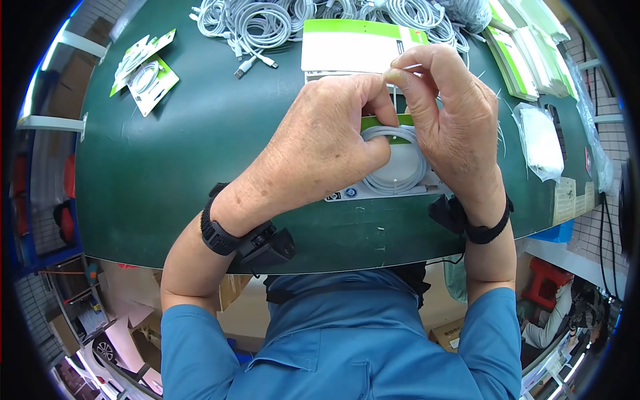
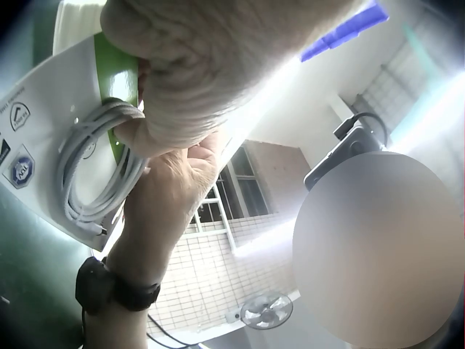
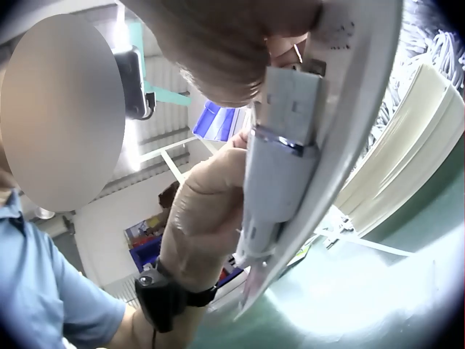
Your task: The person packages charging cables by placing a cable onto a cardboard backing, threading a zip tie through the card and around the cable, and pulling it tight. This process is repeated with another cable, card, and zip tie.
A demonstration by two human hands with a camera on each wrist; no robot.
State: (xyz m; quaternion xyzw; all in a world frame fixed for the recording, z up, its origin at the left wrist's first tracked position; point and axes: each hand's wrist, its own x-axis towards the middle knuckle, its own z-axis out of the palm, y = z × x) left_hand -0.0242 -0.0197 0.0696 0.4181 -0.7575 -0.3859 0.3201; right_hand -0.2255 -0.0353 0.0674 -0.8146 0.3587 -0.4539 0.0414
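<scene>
A white backing card with a green top band (image 1: 353,195) carries a coiled white USB cable (image 1: 421,162). My left hand (image 1: 320,137) grips the card's left side, its thumb over the coil and its index finger bent at the top edge. Above that edge my right hand (image 1: 460,110) pinches a thin white tie (image 1: 395,100) between thumb and index fingertip. The coil (image 2: 69,182) shows below my left thumb in the left wrist view. Close in the right wrist view, the metal-tipped USB plug (image 3: 280,167) lies against the card.
Behind the hands lies a stack of green-and-white cards (image 1: 353,53), with bundled grey-white cables (image 1: 260,27) beyond it. Two carded cables (image 1: 143,80) lie at the left. At the right are more card stacks (image 1: 533,60) and a clear bag of white contents (image 1: 539,141).
</scene>
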